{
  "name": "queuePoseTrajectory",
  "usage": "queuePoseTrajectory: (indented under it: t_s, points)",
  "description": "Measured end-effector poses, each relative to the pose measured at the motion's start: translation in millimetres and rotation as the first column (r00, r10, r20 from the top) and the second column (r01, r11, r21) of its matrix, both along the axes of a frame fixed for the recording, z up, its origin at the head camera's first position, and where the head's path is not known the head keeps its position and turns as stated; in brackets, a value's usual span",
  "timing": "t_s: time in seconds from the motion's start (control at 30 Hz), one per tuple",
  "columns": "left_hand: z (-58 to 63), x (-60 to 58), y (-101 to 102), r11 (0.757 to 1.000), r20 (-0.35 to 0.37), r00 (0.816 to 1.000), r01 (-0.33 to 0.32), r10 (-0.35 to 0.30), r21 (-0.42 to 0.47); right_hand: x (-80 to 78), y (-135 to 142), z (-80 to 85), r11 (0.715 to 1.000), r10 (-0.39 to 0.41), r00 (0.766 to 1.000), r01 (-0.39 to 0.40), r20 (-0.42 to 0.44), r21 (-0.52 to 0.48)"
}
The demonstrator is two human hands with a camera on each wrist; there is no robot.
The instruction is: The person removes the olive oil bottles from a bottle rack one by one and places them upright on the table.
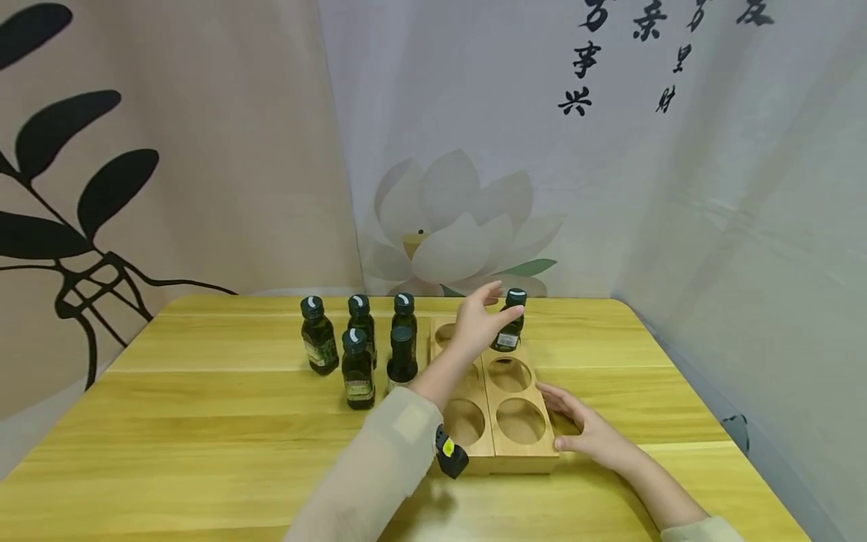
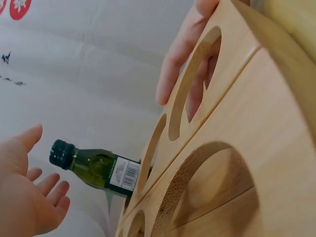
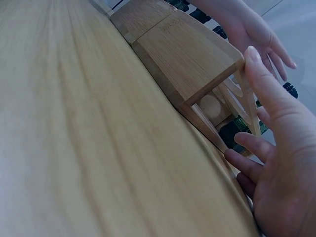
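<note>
A small dark green glass bottle (image 1: 511,324) with a black cap and a barcode label stands in the back right hole of a wooden bottle rack (image 1: 493,421). My left hand (image 1: 479,320) reaches over the rack beside this bottle, thumb and fingers spread. In the left wrist view, a gap separates the left hand (image 2: 29,185) from the bottle's cap (image 2: 61,154). At the rack's right side, my right hand (image 1: 592,433) touches the wood. The right wrist view shows its thumb (image 3: 261,74) against a corner, with the fingers lower along the open side.
Several similar bottles (image 1: 318,339) stand on the wooden table (image 1: 203,421) left of the rack; the left forearm passes close to the nearest ones. Round holes run in two columns along the rack's top. Behind the table hangs a printed curtain (image 1: 460,113).
</note>
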State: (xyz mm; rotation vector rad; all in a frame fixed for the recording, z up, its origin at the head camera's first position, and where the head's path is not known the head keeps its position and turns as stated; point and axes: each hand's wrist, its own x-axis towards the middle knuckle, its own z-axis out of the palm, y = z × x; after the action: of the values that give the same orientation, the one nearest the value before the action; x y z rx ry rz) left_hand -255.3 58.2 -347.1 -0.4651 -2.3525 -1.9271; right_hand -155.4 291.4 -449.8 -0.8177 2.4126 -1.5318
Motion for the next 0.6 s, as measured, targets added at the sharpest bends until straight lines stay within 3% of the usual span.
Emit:
queuePoseTrajectory:
  t_s: [0.33,0.6]
  points:
    - [-1.7,-9.8,18.2,1.0,0.028,1.0,0.004,-0.003,-0.018,0.1,0.9,0.8,1.0,0.014,1.0,-0.014,0.0,-0.011]
    - [-1.7,-11.2,21.8,0.999,0.01,1.0,-0.029,0.028,0.023,2.4,0.0,2.0,1.0,-0.004,1.0,0.004,0.0,-0.005]
